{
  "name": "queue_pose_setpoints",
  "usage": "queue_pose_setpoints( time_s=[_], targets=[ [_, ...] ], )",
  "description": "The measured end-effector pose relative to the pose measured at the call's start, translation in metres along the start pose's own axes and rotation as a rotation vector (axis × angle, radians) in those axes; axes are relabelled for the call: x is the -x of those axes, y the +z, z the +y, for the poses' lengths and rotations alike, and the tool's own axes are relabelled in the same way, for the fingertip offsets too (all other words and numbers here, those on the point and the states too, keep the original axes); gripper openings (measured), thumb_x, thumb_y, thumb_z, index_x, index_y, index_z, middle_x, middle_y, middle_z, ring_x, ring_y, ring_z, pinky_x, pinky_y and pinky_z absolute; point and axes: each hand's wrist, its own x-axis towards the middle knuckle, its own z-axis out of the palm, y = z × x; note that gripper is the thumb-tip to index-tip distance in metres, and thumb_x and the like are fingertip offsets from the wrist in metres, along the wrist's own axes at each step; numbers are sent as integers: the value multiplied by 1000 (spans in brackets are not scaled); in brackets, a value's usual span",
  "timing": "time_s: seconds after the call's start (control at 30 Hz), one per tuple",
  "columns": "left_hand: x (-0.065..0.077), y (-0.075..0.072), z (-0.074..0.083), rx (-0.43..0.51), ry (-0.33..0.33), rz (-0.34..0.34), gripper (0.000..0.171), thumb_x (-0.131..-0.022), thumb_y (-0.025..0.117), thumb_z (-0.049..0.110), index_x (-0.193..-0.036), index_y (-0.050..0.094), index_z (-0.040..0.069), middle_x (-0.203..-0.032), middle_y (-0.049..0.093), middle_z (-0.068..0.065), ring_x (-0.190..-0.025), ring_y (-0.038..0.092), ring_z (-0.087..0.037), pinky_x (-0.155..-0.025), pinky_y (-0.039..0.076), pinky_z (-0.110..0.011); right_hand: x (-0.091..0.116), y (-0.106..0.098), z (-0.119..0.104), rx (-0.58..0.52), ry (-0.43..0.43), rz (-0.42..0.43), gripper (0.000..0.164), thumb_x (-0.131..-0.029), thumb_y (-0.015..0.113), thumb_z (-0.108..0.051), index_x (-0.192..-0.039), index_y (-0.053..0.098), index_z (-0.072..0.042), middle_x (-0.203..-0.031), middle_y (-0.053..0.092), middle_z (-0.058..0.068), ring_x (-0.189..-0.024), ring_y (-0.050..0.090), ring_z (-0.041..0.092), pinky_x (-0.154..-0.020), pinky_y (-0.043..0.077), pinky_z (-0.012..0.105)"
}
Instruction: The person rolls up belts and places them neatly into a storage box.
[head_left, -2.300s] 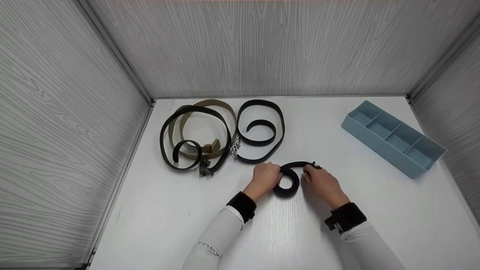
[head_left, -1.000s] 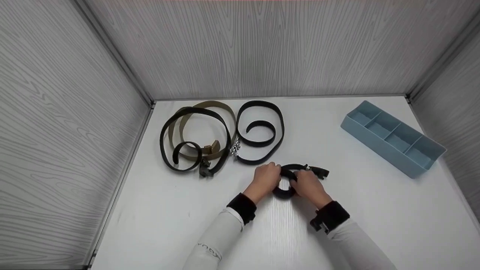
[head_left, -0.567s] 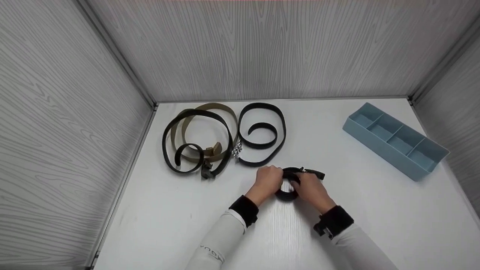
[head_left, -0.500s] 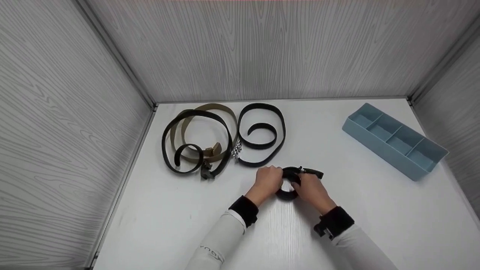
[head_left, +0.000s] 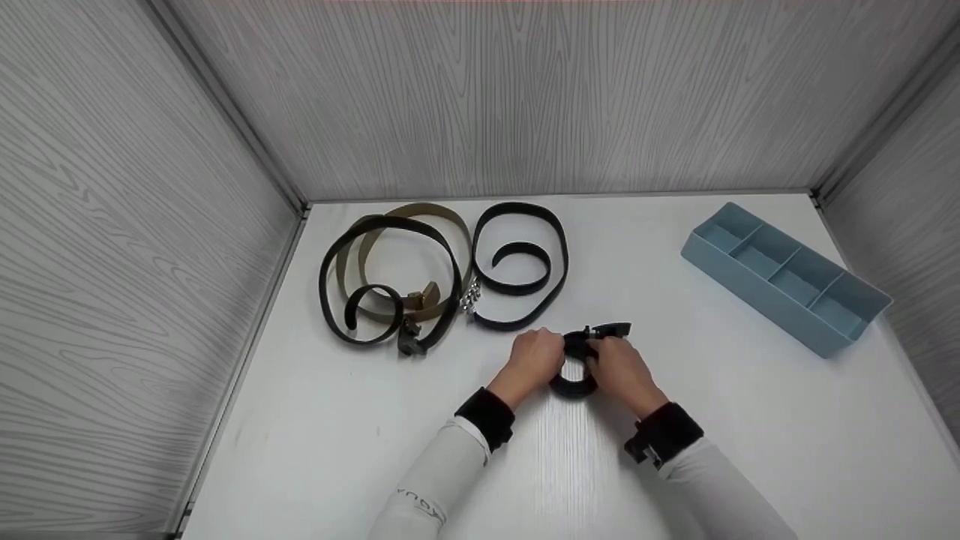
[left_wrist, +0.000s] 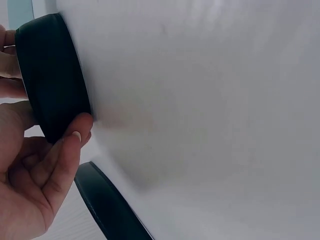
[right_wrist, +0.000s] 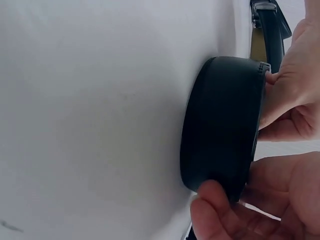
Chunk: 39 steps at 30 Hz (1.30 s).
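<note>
A black belt (head_left: pixel 573 388), rolled into a tight coil on edge, sits on the white table between both hands. My left hand (head_left: pixel 538 356) holds the coil's left side; in the left wrist view its thumb and fingers (left_wrist: pixel 70 155) pinch the lower edge of the strap. My right hand (head_left: pixel 621 371) grips the right side, with fingertips (right_wrist: pixel 212 195) on the outer wrap in the right wrist view. The buckle end (head_left: pixel 613 329) sticks out to the right just beyond my right hand. Part of the coil is hidden behind the fingers.
Farther back lie a loosely curled black belt (head_left: pixel 564 247) with a silver buckle (head_left: pixel 471 294), a tan belt (head_left: pixel 424 208) and another black belt (head_left: pixel 324 277) overlapping the tan one. A blue four-part tray (head_left: pixel 765 289) stands at the right. Panels (head_left: pixel 525 97) wall the table.
My right hand has moved left from the buckle end onto the coil. The buckle end has swung in closer to the coil. My left hand keeps its place.
</note>
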Motion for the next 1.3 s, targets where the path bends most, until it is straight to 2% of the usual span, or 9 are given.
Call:
queue_pose_setpoints(
  time_s=[0.13,0.27,0.5,0.8,0.93,1.03,1.17,1.23,1.3],
  targets=[
    [0,2,2,1,0,22,8,-83,66,14,-79,71,9,-77,70,-8,-68,67,-26,-56,52,-38,3,-1,-2,-50,99,-5,11,-90,65,-8,-93,68,3,-86,67,18,-71,61,27,-62,50,43],
    [1,2,3,10,1,35,7,-83,67,15,-84,68,8,-78,69,-9,-69,67,-27,-57,52,-39,6,-3,-4,-25,168,-35,14,-89,64,-9,-84,63,4,-74,62,17,-61,58,26,-53,47,42],
    [1,-2,2,35,8,25,12,-84,67,18,-81,70,7,-76,70,-9,-68,67,-27,-56,52,-39,1,-2,-3,47,91,-5,13,-82,60,0,-70,59,1,-66,59,17,-56,55,27,-51,47,45],
    [-3,-4,-3,75,73,-60,20,-86,72,25,-75,69,10,-75,68,-5,-67,65,-24,-58,51,-36,-5,-3,2,100,8,-44,12,-86,62,-1,-74,62,-3,-74,63,17,-63,59,29,-57,48,46],
    [-4,-4,-5,78,93,-62,21,-86,72,26,-73,68,10,-75,69,-5,-68,65,-25,-60,51,-36,-5,-1,4,92,-31,-42,11,-88,62,-2,-77,62,-2,-76,63,17,-66,60,29,-59,49,46],
    [-3,-4,-7,68,123,-51,21,-85,73,25,-71,67,10,-74,68,-6,-67,64,-25,-61,51,-36,-4,-3,6,43,-50,-72,13,-89,63,-3,-77,62,-1,-73,61,14,-64,58,26,-59,48,42],
    [0,-3,-10,43,187,-29,22,-87,72,28,-73,69,11,-73,68,-4,-66,64,-24,-60,50,-36,-1,-17,7,-13,-11,-153,17,-91,65,-10,-76,63,-4,-68,58,5,-59,52,19,-55,43,36],
    [2,-3,-11,15,229,-2,21,-88,71,30,-77,70,12,-74,69,-3,-66,65,-23,-60,50,-35,-1,-30,6,-5,-11,-146,16,-91,65,-12,-77,64,-5,-68,57,3,-58,51,17,-54,42,35],
    [3,-3,-11,-23,278,32,20,-90,69,31,-82,71,12,-75,69,-2,-66,65,-22,-59,49,-35,-3,-44,4,27,-50,-104,12,-91,66,-12,-83,68,-3,-73,59,4,-62,54,20,-57,45,37]
  ],
)
